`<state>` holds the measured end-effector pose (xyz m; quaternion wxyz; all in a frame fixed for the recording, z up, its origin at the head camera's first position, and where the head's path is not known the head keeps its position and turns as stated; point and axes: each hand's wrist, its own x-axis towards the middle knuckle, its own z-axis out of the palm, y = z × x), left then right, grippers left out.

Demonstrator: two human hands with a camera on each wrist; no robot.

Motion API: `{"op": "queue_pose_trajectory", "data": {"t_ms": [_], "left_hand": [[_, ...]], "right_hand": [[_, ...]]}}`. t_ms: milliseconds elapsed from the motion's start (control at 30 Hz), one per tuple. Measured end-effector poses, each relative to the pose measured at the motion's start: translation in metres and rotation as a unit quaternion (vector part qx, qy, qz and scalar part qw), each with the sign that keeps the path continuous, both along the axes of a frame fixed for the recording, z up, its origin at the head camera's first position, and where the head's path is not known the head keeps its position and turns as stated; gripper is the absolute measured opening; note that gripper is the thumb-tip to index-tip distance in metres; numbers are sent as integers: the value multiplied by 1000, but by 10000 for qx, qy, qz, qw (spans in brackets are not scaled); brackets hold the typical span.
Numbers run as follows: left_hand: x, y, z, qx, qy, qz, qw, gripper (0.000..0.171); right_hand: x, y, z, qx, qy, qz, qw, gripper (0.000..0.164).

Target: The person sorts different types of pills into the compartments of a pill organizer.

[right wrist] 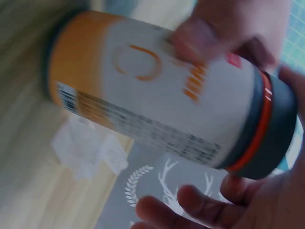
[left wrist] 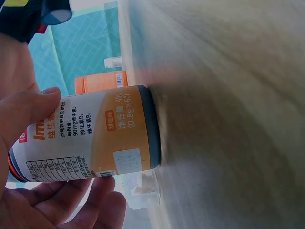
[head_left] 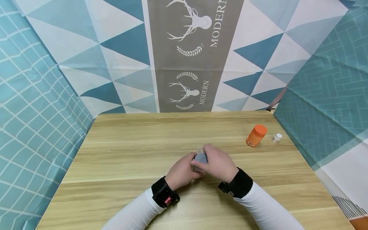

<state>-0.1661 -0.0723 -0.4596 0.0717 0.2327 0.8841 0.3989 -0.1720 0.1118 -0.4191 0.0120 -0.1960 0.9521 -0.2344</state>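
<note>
A vitamin bottle (left wrist: 102, 129) with a white and orange label stands upright on the table between both hands. My left hand (head_left: 181, 171) grips its body, thumb on one side and fingers on the other. The right hand (head_left: 220, 163) holds the bottle's dark grey lid (right wrist: 279, 136) at the top, with an orange ring just under it. In the head view the hands hide most of the bottle. Just behind it sits a small clear plastic container (left wrist: 142, 187), whose contents I cannot make out.
To the right on the wooden table (head_left: 129, 143) stand an orange jar (head_left: 256, 135) with an orange lid and a small white-capped bottle (head_left: 277, 138). Patterned cloth hangs behind the table and along both sides.
</note>
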Motion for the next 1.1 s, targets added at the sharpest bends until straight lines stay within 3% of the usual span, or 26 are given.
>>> {"op": "queue_pose_trajectory", "data": {"t_ms": [100,200,267,367,467,600,700,833,967,1100], "left_hand": [[0,0,-2,9,47,-6,10000,59],[-1,-1,-3,-17,144,-53,9999,62],[-2,-1,-3,11,176,-110,9998,64],[-3,-1,-3,98,157,-150,9997,67],[-2,-1,-3,80,101,-129,9998,65],[-2,-1,-5,-49,101,-93,9999,62],[-2,-1,-4,-23,101,-124,9999,57],[-2,0,-2,42,85,-207,9997,50],[-2,-1,-3,31,67,-214,9997,60],[-2,-3,-3,-4,69,-257,9996,71]], "right_hand": [[0,6,4,-331,99,552,9979,43],[-1,15,15,-488,25,1680,9846,28],[-1,18,21,-334,-46,2292,9728,36],[-2,20,26,38,-90,2732,9619,52],[-3,20,28,194,-139,2644,9641,50],[-3,15,25,203,-89,2008,9794,42],[-3,7,22,343,147,1471,9884,39],[-1,-2,17,507,582,1101,9909,35],[0,-4,16,496,716,1167,9893,37],[-2,7,22,433,294,1850,9813,47]]}}
